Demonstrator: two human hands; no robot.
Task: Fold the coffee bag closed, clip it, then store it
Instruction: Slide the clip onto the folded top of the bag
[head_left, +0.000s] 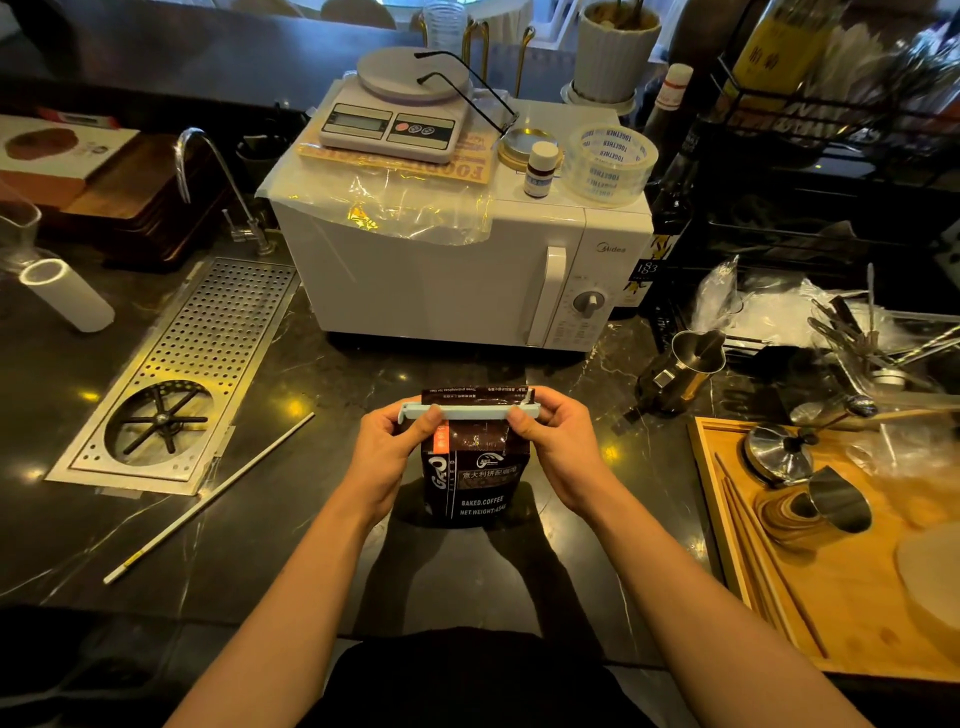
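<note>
A dark brown foil coffee bag with white lettering and an orange side label (475, 467) stands upright on the black marble-veined counter (291, 519), near the front edge and just in front of the person's body. Its top is folded over, and a long pale blue plastic bag clip (470, 412) lies horizontally across the fold, with a strip of the folded bag top showing above it.

The left hand (392, 447) grips the left end of the clip, thumb pressed on the near face and fingers curled behind, closed tight on it. The right hand (556, 441) pinches the right end in the same way, thumb in front, fingers wrapped around the back. Both hands hold the clip and the bag top together; whether the clip's far end is latched I cannot tell.

Behind the bag sits a white microwave oven (457, 270), and on top of it a white digital kitchen scale (397, 111) with a pair of thin black-framed glasses (467, 88) resting across it, a small brown bottle with a white cap (541, 169) and a roll of clear printed tape (608, 163). To the left, a perforated steel drip tray (208, 353) is set into the counter, with a thin white stick (208, 499) lying beside it. On the right, a light wooden tray (831, 597) holds small steel jugs
</note>
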